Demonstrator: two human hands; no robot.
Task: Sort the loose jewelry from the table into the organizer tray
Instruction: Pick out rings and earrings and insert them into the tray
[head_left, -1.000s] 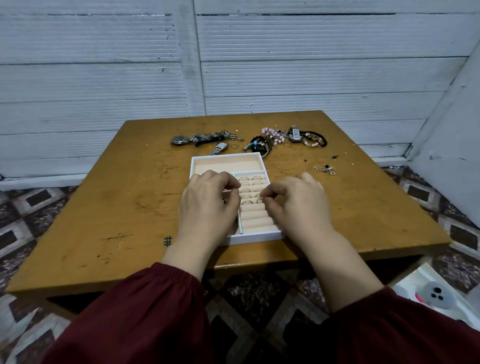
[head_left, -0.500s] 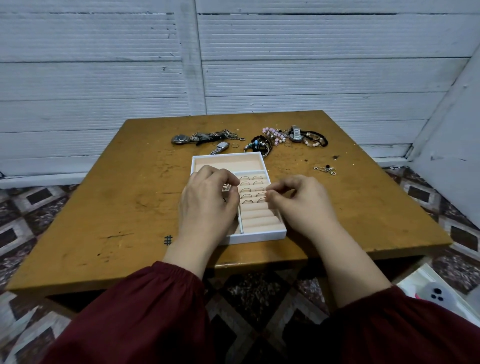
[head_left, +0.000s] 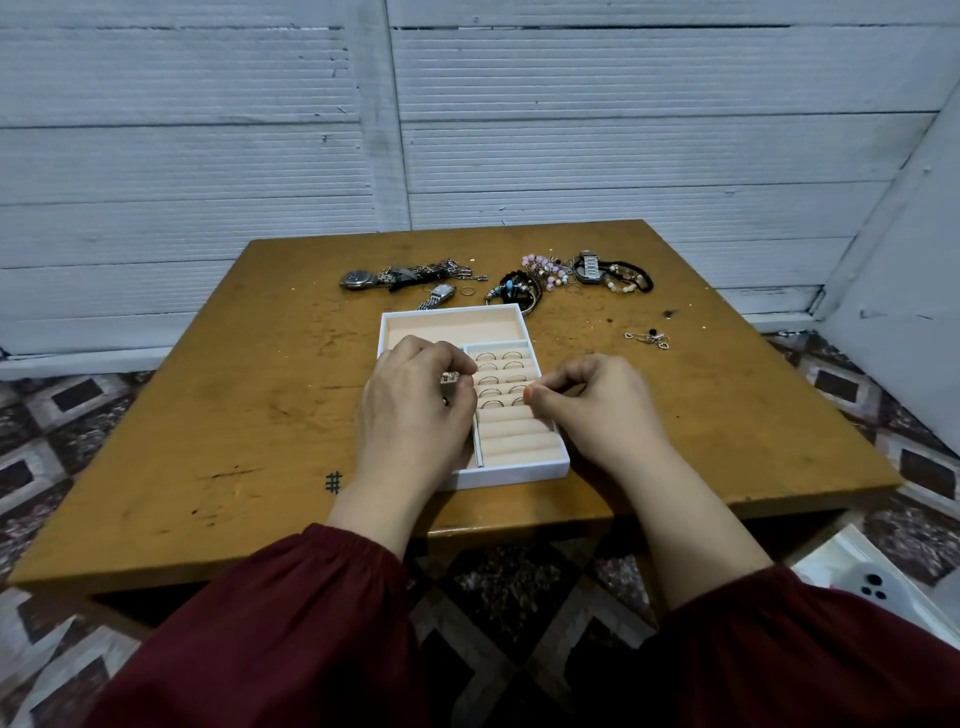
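The white organizer tray (head_left: 451, 312) with peach lining sits mid-table. Its ring rolls hold several rings (head_left: 500, 375) in the upper rows. My left hand (head_left: 415, 415) hovers over the tray's left side, fingers curled round small jewelry pieces (head_left: 449, 377), one of them silver with stones. My right hand (head_left: 602, 405) is at the tray's right edge; thumb and fingers pinch together over the ring rolls, apparently on a ring that they mostly hide. Loose jewelry lies beyond the tray: watches (head_left: 359, 279), bracelets (head_left: 515, 291), pink beads (head_left: 545, 264).
The wooden table (head_left: 249, 395) stands against a white plank wall. Small earrings (head_left: 649, 339) lie right of the tray; a black bracelet (head_left: 632, 275) and a watch (head_left: 590, 268) lie far right. A white bag (head_left: 878, 587) sits on the patterned floor at lower right.
My right hand drew slightly right and back along the ring rolls, staying pinched. My left hand's fingers shifted a little, showing the silver piece it holds.
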